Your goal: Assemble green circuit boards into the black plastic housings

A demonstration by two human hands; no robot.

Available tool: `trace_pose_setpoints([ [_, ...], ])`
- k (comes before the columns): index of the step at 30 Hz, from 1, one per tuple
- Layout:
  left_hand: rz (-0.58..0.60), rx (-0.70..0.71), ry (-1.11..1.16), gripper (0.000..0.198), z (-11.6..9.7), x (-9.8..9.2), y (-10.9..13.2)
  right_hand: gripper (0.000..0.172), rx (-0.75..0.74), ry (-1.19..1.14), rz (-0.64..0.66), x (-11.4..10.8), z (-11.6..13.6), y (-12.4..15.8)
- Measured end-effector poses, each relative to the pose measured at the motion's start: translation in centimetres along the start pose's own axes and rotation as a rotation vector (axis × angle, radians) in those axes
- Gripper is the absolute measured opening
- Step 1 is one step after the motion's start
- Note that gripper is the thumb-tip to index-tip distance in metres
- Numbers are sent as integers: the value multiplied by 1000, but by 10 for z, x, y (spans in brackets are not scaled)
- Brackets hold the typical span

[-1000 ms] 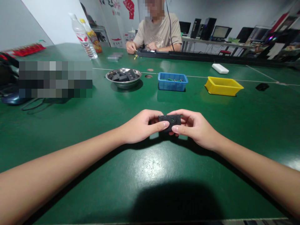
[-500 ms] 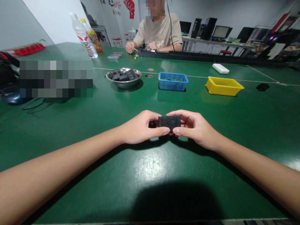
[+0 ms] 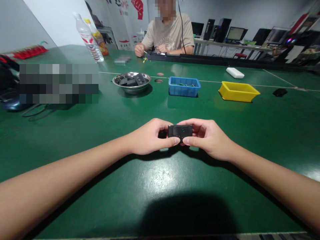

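A small black rectangular part [image 3: 180,131] with a tiny green dot on its face is held between both hands just above the green table [image 3: 160,186]. My left hand [image 3: 148,137] pinches its left end with thumb and fingers curled round it. My right hand [image 3: 208,137] grips the right end the same way. Both thumbs meet below the part.
Beyond my hands stand a steel bowl [image 3: 131,82] with dark parts, a blue bin [image 3: 184,86] and a yellow bin [image 3: 238,91]. Two bottles [image 3: 90,37] stand far left. Another person [image 3: 167,31] works at the far side. A white box [image 3: 234,72] lies far right.
The black part and both hands have sunk slightly toward the table and the part's face has tipped a little toward me. Both grips are unchanged.
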State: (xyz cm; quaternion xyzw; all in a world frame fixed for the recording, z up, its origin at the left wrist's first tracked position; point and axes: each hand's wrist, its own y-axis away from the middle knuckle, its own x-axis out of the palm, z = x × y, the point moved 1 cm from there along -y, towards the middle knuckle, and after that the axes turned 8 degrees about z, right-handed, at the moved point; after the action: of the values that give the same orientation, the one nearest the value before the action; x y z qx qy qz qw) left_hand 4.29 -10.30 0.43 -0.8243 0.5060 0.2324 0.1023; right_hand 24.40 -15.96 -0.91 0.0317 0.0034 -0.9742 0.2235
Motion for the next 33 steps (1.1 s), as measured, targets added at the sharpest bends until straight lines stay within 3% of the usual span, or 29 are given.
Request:
trace_pose_setpoints([
  [14,-62,150,-347,32,2,-2,0,46,-53,71,45,1,-3,2],
  [33,-48,194,-451,33,1,-1,1,41,-53,141,75,1,-1,3],
])
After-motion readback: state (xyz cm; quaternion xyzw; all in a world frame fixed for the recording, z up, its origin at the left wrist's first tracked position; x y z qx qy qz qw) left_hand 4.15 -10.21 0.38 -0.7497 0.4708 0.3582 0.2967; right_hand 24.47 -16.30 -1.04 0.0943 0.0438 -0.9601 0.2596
